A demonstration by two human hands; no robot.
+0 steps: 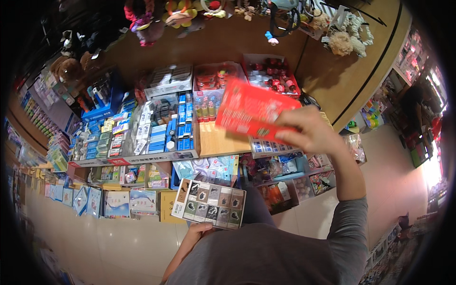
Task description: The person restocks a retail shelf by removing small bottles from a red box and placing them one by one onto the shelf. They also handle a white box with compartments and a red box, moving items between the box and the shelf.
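My right hand (306, 130) grips the right end of a flat red printed packet or box (253, 110), blurred and raised over the shelf. Low in front of my body, my left hand (203, 228) holds a flat display box (213, 205) by its lower edge; the box shows rows of small patterned packs in grey, green and brown. Beneath the red packet lies a bare wooden part of the shelf (228, 142). Left of it stands a cardboard tray (167, 155) of blue and white eraser-like packs. Behind are a box of red items (210, 80) and a red tray of small bottles (274, 76).
Hair ties and plush charms (342, 41) hang above the shelf. A blue pen holder (101, 112) stands at the left. Lower compartments hold bagged goods (210, 167) and a box of orange items (276, 194). Packaged booklets (117, 203) hang at the shelf front, over the tiled floor (117, 238).
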